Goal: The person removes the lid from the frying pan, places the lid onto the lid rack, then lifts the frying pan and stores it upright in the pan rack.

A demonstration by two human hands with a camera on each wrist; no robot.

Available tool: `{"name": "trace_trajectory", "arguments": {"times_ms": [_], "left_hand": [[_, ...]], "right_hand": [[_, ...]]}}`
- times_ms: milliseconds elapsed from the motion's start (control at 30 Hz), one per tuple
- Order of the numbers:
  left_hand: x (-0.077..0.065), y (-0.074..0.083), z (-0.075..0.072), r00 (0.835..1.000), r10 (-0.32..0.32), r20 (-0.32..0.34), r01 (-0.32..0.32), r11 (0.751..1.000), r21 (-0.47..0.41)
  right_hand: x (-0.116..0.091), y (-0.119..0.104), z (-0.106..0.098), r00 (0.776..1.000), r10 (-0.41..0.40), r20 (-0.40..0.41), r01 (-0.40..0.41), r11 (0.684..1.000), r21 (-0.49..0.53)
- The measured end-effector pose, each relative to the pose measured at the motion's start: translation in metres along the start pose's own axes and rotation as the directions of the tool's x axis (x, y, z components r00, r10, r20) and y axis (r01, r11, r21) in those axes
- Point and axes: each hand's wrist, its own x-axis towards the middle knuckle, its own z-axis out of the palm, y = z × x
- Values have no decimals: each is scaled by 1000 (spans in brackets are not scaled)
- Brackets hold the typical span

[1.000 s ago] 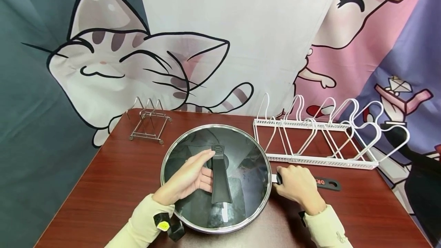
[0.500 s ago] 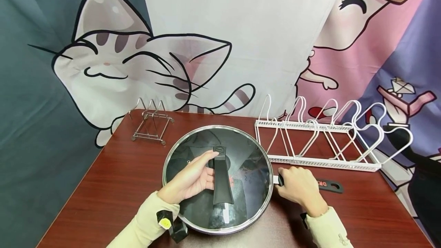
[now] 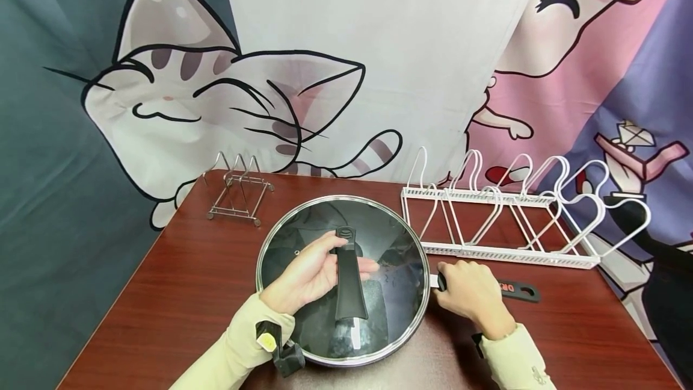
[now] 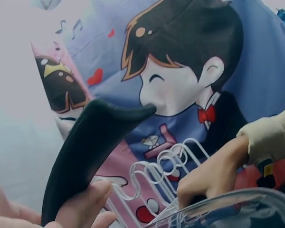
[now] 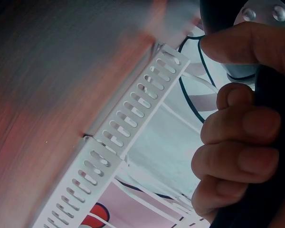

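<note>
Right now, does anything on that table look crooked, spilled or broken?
Nothing stands out: no spill or damage shows, the glass lid looks evenly seated under the left hand, and the metal rack and white rack stand upright.

red letters (image 3: 506, 287) "dr" on black pan handle (image 3: 526, 292); neighbouring lettering hidden.

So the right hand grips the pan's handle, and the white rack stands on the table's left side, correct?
Not quite: the white rack stands on the right side of the table, as the head view shows. The right hand does grip the pan's handle.
</note>
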Motion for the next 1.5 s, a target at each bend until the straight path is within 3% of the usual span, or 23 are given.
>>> {"name": "trace_trajectory", "arguments": {"times_ms": [133,400,500,767,1100,1367,1500], "left_hand": [[2,-5,8,996,56,-70,-61,994,-85],[7,-22,19,962,185,-202,-180,983,44],[8,-26,23,950,199,-241,-196,980,34],[11,-26,32,963,195,-184,-222,964,-143],[12,-27,32,969,188,-160,-215,961,-176],[11,-27,34,964,186,-191,-221,958,-183],[12,-26,34,968,185,-168,-215,959,-186]], "right_hand": [[1,2,-1,1000,8,4,-8,1000,-2],[1,2,2,1000,9,5,-9,1000,0],[1,2,3,1000,10,6,-10,1000,0],[2,1,2,1000,9,-4,-9,1000,-2],[1,1,4,1000,19,-6,-19,1000,3],[0,1,5,1000,2,-12,-2,1000,-8],[1,2,4,1000,-2,-11,2,1000,-8]]}}
